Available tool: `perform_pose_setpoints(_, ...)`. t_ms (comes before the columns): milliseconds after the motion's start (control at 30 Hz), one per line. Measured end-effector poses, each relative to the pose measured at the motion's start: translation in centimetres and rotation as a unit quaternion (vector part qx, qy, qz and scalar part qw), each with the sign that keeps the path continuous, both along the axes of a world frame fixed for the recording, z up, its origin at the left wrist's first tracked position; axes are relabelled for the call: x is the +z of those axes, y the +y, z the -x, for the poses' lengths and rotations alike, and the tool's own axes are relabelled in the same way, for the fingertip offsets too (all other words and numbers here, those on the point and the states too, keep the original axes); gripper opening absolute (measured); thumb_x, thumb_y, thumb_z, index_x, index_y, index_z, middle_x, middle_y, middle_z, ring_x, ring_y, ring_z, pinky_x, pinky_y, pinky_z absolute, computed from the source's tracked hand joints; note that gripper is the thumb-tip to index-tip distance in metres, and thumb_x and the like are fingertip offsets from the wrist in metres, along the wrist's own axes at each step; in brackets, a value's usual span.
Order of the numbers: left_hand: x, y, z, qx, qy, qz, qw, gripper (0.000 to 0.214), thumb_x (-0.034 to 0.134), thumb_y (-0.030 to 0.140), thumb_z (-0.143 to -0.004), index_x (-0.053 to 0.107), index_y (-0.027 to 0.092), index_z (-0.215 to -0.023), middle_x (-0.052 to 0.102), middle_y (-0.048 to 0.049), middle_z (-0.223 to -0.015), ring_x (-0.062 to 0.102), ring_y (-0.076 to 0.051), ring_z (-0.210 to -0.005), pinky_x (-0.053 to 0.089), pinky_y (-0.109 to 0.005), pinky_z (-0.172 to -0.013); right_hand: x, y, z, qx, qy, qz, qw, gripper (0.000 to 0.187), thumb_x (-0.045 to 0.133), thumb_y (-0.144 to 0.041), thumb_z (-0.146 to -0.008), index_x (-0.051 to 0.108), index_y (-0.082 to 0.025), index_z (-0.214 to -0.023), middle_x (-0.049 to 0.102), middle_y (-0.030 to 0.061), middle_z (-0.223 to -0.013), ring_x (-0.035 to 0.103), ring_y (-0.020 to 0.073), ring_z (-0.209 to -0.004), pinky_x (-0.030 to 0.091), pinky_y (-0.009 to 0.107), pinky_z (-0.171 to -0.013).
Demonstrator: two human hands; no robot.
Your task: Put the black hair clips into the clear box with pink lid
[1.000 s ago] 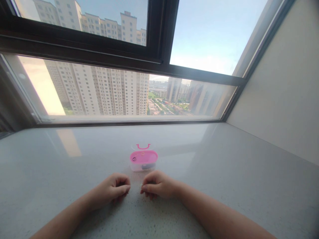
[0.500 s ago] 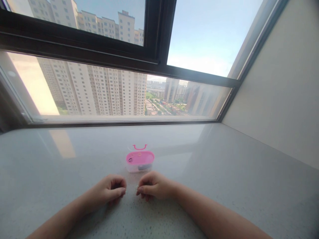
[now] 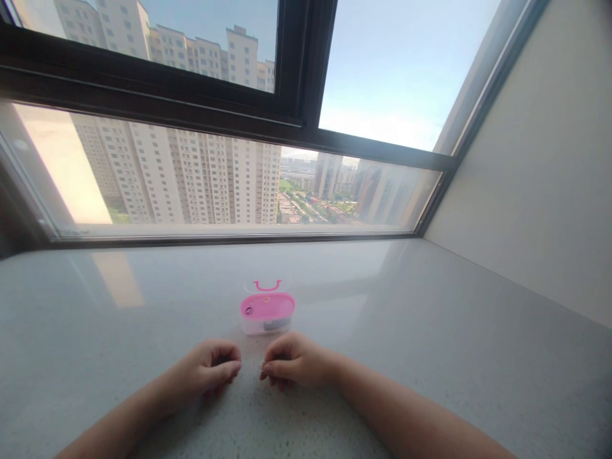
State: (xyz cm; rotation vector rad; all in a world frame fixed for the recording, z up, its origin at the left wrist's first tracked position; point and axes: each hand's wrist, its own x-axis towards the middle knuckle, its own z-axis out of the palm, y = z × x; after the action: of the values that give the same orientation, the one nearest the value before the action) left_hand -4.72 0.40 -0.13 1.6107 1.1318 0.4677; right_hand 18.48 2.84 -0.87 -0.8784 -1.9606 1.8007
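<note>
My left hand [image 3: 215, 364] rests on the pale speckled counter, fingers curled and thumb pressed to the fingertips. If anything is in that pinch, it is hidden. A short gap away, my right hand [image 3: 289, 360] pinches a tiny light-coloured thing [image 3: 262, 366] between thumb and forefinger, too small to name. Just beyond both hands stands a small clear plastic box [image 3: 253, 327] with a pink tray [image 3: 270, 307] in its top. A thin black ring [image 3: 249, 311] lies in the tray. Something dark [image 3: 277, 324] shows through the box's front wall.
Behind the box is a clear lid with a pink handle [image 3: 268, 288]. The speckled counter [image 3: 406, 331] runs back to a dark window frame [image 3: 229, 240]. A plain wall [image 3: 540, 178] borders the right side. Tall buildings [image 3: 191, 172] show outside.
The view has shifted very slightly, so the box sits a little lower in the picture. Both hands keep nearly the same pose and place.
</note>
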Motion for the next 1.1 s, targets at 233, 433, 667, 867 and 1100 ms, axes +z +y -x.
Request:
perform_pose_setpoints(233,0.02,-0.10,-0.07,-0.003,0.017,-0.010,1.000,0.034,0.053,0.048,-0.079,0.048,0.017,-0.066,0.043,0.0065,-0.051,0.035,-0.009,-0.044,0.028,-0.020,-0.042,-0.20,0.03,0.01,0.000,0.002,0.005,1.000,0.036,0.065,-0.046,-0.074,0.067,-0.010,-0.083,0.057,0.0002,-0.063,0.052,0.0079,-0.050,0.038,0.019,-0.047)
perform_pose_setpoints(433,-0.04,0.05,-0.05,-0.006,0.027,-0.019,0.999,0.033,0.054,0.049,-0.077,0.051,0.017,-0.067,0.040,0.0077,-0.048,0.033,-0.009,-0.042,0.026,-0.020,-0.042,-0.18,-0.04,0.09,-0.003,0.004,0.008,1.000,0.033,0.066,-0.043,-0.075,0.067,-0.010,-0.080,0.057,-0.0008,-0.061,0.051,0.0067,-0.049,0.039,0.018,-0.046)
perform_pose_setpoints(667,0.12,0.03,-0.12,-0.006,0.029,-0.013,0.999,0.032,0.056,0.047,-0.075,0.052,0.017,-0.067,0.041,0.0071,-0.050,0.036,-0.009,-0.043,0.028,-0.019,-0.042,-0.25,0.00,0.07,0.000,0.016,0.002,1.000,0.032,0.066,-0.041,-0.075,0.067,-0.010,-0.080,0.056,-0.0008,-0.060,0.052,0.0072,-0.049,0.039,0.018,-0.046)
perform_pose_setpoints(867,0.20,-0.16,-0.11,-0.009,0.024,-0.012,1.000,0.027,0.056,0.042,-0.075,0.052,0.016,-0.068,0.043,0.0067,-0.050,0.037,-0.008,-0.043,0.029,-0.019,-0.042,-0.29,-0.07,0.04,-0.001,0.016,-0.002,1.000,0.032,0.065,-0.041,-0.075,0.067,-0.010,-0.080,0.056,-0.0009,-0.059,0.052,0.0071,-0.048,0.039,0.018,-0.045)
perform_pose_setpoints(1100,0.71,-0.23,-0.36,-0.013,0.017,-0.016,1.000,0.021,0.055,0.035,-0.074,0.051,0.015,-0.068,0.044,0.0064,-0.051,0.038,-0.009,-0.045,0.030,-0.019,-0.043,-0.28,0.05,0.04,0.001,0.013,-0.006,1.000,0.031,0.065,-0.040,-0.076,0.067,-0.010,-0.081,0.057,-0.0004,-0.061,0.053,0.0072,-0.049,0.039,0.018,-0.045)
